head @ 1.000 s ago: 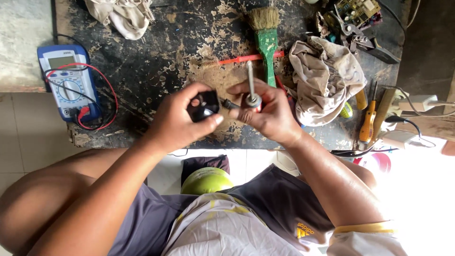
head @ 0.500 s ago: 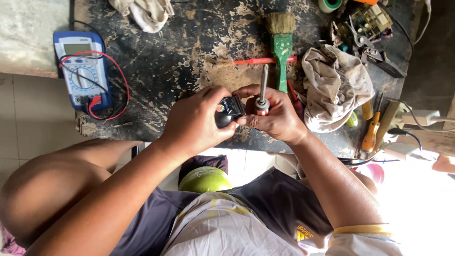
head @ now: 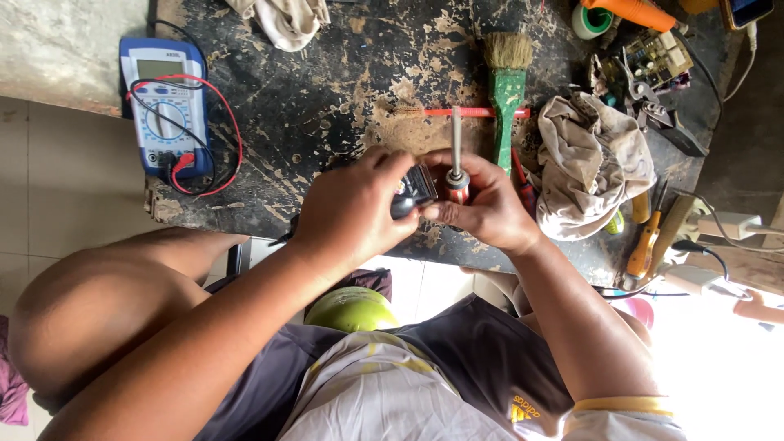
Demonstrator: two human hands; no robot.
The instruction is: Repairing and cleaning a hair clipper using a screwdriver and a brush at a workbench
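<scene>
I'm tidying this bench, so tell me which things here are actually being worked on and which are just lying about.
In use:
small black part, in left hand
screwdriver, in right hand

Lying about:
multimeter
green-handled brush
crumpled rag
circuit board
orange-handled screwdriver

A: Open bench between the blue multimeter (head: 163, 106) and the green-handled brush (head: 506, 90); bare, flaking top there.

B: Right side?

A: Blocked. Crumpled rag (head: 592, 163) sits just beside the right hand (head: 486, 204); orange-handled tools (head: 645, 241) beyond it. Red lead wire (head: 224, 139) loops off the meter toward the left hand (head: 355, 208).
</scene>
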